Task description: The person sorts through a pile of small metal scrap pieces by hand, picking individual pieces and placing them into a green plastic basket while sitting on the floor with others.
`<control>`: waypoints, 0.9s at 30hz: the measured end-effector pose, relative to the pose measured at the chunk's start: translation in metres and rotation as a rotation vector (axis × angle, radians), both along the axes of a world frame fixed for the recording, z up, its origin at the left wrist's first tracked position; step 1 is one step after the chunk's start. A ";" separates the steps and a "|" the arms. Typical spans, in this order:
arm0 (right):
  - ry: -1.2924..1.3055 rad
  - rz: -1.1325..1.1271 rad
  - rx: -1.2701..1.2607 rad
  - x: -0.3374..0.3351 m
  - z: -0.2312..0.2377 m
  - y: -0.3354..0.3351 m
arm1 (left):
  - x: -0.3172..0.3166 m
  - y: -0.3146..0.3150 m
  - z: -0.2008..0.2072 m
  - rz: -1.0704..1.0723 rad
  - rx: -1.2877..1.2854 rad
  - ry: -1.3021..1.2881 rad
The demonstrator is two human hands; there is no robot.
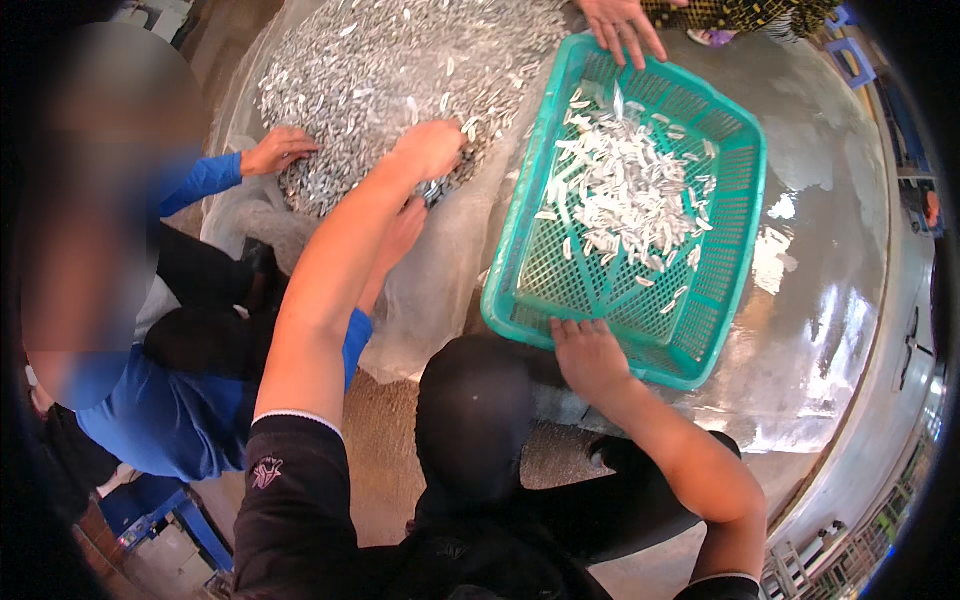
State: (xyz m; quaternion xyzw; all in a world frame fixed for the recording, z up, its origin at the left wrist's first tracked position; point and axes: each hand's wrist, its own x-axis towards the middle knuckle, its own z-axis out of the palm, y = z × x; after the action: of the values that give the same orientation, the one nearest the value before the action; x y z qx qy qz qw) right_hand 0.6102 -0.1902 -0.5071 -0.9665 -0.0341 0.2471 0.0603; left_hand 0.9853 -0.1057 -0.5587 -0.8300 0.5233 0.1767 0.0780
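At the left, a co-worker in blue sleeves (183, 190) has one hand (280, 151) at the left edge of a pile of small grey-white pieces (390, 85), fingers extended over it. The pile is spread on a clear plastic sheet (432, 300) at the far left of the work surface (825, 340). The co-worker's other hand (402, 232) is at the pile's near edge, partly hidden behind the person's left forearm.

The person's left hand (433, 148) is over the near right part of the pile. Its fingers are bent downward with pieces directly beneath and around the tips; whether they are closed on any piece cannot be told.

To the right stands a green basket (520, 215), tilted in view, beside the sheet. White elongated pieces (630, 185) lie loosely heaped on its floor, mostly toward the far half, well apart from the right hand (592, 358). The right hand's fingers lie side by side over the near rim, touching it; the thumb's grip cannot be verified.

A third person's hand (622, 28), fingers spread, is at the far rim.
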 end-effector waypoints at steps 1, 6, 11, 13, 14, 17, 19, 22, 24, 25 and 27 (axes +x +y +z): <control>0.059 0.011 -0.004 0.002 0.002 0.001 | 0.000 -0.005 -0.006 0.006 0.088 0.010; 0.106 0.032 -0.012 0.011 0.007 0.011 | 0.004 0.007 -0.010 -0.034 0.094 -0.103; -0.010 0.045 0.011 0.002 0.007 0.002 | -0.001 -0.003 0.023 0.135 -0.117 0.002; 0.008 -0.004 0.036 0.007 0.003 -0.002 | -0.002 -0.015 0.047 0.200 -0.439 0.051; 0.027 0.043 0.041 0.007 -0.001 -0.005 | -0.012 -0.028 0.069 0.295 -0.605 0.175; 0.029 0.024 0.065 0.003 -0.003 -0.007 | -0.063 -0.057 0.092 0.532 -0.910 0.533; 0.085 0.074 0.066 0.015 0.004 -0.009 | -0.088 -0.064 0.084 0.515 -1.002 0.573; 0.038 0.051 0.038 0.010 0.028 -0.001 | -0.147 -0.056 0.087 0.230 -0.791 0.208; -0.011 -0.044 0.153 -0.027 0.073 -0.004 | -0.214 -0.035 0.121 0.413 -0.864 0.365; -0.067 -0.107 0.274 -0.056 0.102 0.002 | -0.254 -0.017 0.144 0.533 -0.775 0.427; -0.004 -0.379 0.551 -0.115 0.158 0.012 | -0.320 0.024 0.188 0.725 -0.720 0.668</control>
State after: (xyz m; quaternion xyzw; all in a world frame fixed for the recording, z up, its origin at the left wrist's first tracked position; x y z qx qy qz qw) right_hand 0.4953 -0.1785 -0.3494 -0.9035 0.0807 0.2110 0.3642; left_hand 0.6656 -0.0819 -0.3709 -0.8293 0.2306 0.2547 -0.4407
